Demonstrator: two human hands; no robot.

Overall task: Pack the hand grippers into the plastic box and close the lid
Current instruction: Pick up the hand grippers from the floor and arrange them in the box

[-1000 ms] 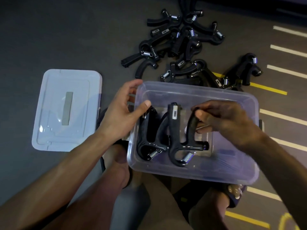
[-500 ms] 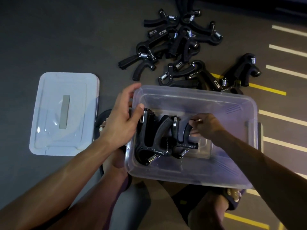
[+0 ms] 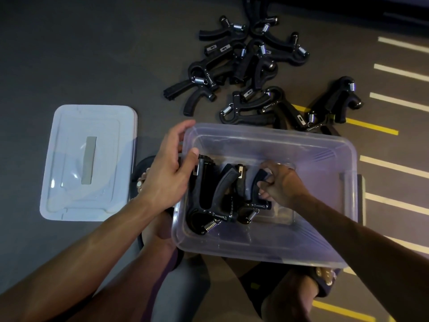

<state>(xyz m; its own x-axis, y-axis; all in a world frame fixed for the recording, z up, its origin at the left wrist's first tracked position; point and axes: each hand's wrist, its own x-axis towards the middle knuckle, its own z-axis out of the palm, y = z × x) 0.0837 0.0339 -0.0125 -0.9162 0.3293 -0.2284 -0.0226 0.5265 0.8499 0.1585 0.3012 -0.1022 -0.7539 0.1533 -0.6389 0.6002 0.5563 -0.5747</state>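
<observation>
left hand [image 3: 167, 173] — grips plastic box [image 3: 325, 249] rim | right hand [image 3: 282, 185] — clasps hand gripper [image 3: 251, 194] inside

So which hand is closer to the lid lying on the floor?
Left. The left hand grips the box's left wall, on the side facing the lid. The right hand is inside the box, holding a hand gripper, farther from it.

Beneath me lies a dark grey floor [image 3: 81, 54] with a matte surface. White painted stripes [image 3: 399, 73] run parallel along my right side. Yellow lines [image 3: 371, 127] cross near them, with another near my right foot. Lighting is dim and even.
</observation>
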